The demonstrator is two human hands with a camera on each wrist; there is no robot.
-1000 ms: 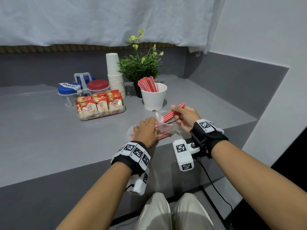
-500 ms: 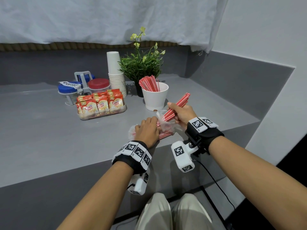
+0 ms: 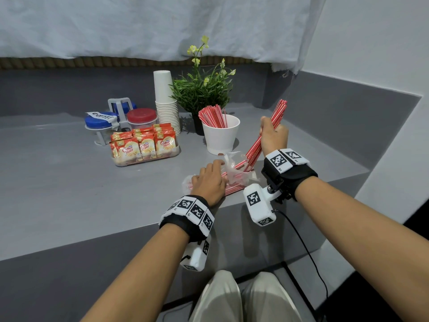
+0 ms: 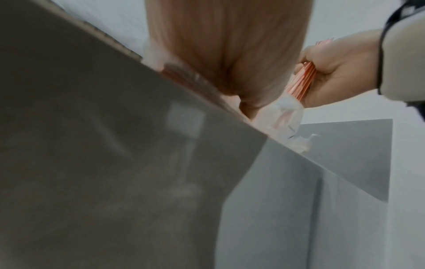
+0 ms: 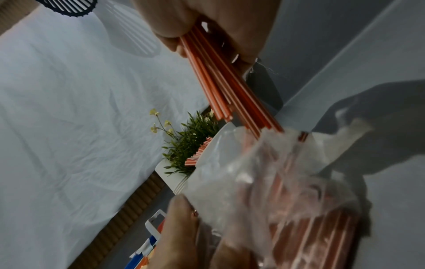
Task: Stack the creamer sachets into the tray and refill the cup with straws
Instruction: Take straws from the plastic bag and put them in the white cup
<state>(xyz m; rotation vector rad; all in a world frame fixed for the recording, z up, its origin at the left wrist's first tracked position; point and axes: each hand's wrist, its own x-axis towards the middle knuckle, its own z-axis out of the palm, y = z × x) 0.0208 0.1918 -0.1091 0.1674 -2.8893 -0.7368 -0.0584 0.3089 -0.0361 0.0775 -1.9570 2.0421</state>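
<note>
Stretching across the lower part of the head view, the grey bench (image 3: pixel 58 182) is carrying everything, with a pale cloth (image 3: pixel 139 24) hanging along the wall behind it. A potted plant (image 3: pixel 204 91) is standing at the back, just beside a tall stack of paper cups (image 3: pixel 166 101) and two lidded jars (image 3: pixel 99 123), one of them tagged with a "COFFEE" label. In front of the jars, the clear tray (image 3: pixel 148 159) is holding the creamer sachets (image 3: pixel 145 142), which are standing upright in rows. The white cup (image 3: pixel 220 135) is sitting in front of the plant, with red straws already leaning inside it. Near the bench's front edge, the left hand (image 3: pixel 210 182) is pressing down on a crumpled plastic bag (image 3: pixel 234 169) of straws, its fingers lying curved over the bag; whether they are gripping it cannot be told. The right hand (image 3: pixel 274 135) is gripping a bundle of straws (image 3: pixel 270 129) with its fingers closed round the middle, holding it tilted just right of the cup, the lower ends sitting at the bag's open mouth.
</note>
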